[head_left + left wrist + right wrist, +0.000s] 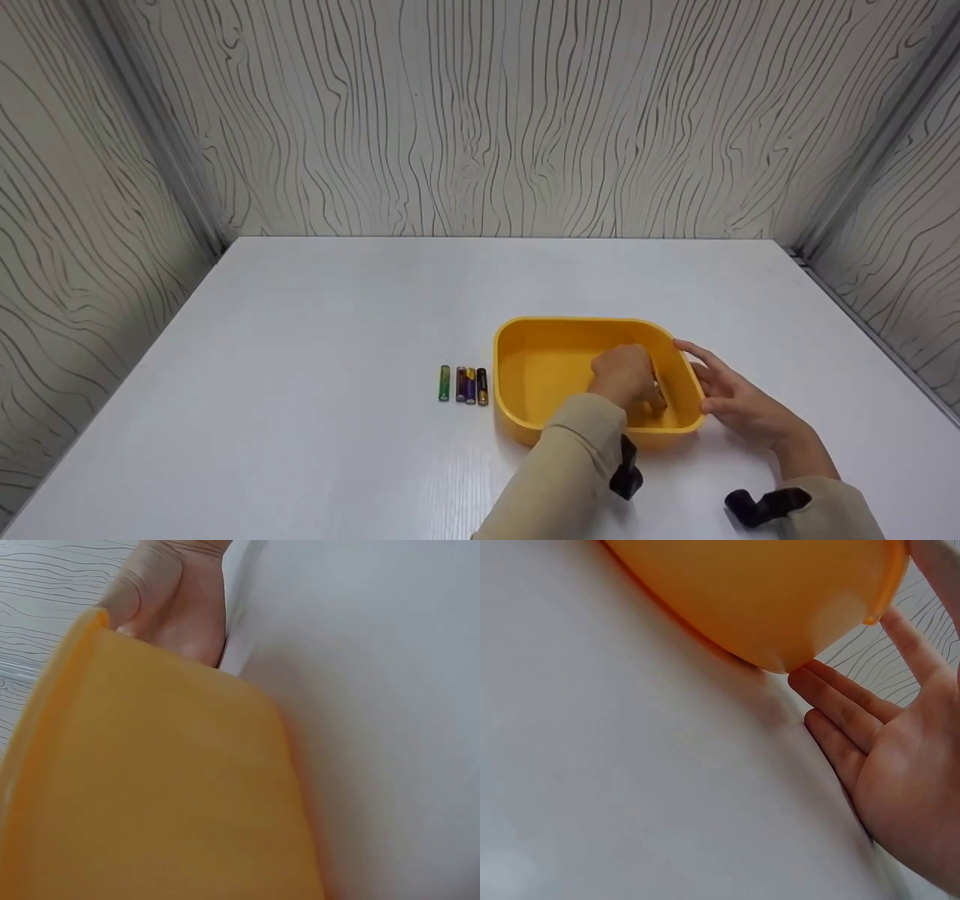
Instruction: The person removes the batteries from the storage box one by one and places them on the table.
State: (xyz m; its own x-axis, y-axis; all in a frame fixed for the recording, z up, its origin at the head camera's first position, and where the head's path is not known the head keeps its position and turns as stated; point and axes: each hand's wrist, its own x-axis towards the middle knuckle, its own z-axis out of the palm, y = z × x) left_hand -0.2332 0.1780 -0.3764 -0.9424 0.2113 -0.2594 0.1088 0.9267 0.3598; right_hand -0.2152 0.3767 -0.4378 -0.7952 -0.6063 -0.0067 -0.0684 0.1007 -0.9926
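Note:
My left hand (pixel 624 375) reaches down inside a yellow plastic bin (pixel 541 379), fingers bent toward its floor on the right side. Right beside those fingers lies a small dark and gold battery (pixel 660 394), partly covered; I cannot tell whether they pinch it. In the left wrist view the bin's wall (pixel 172 765) hides the fingertips. My right hand (pixel 742 401) rests against the bin's right end, index finger and thumb at the rim. Its other fingers (pixel 844 709) extend along the outside, fairly straight, low near the tabletop in the right wrist view.
Left of the bin, several small batteries stand in a row on the white table (pixel 300 390): a green one (pixel 444 383), then a purple and yellow one (pixel 470 385) and a black and gold one (pixel 482 387) among the others. Wood-grain panels (pixel 480 120) enclose the back and sides.

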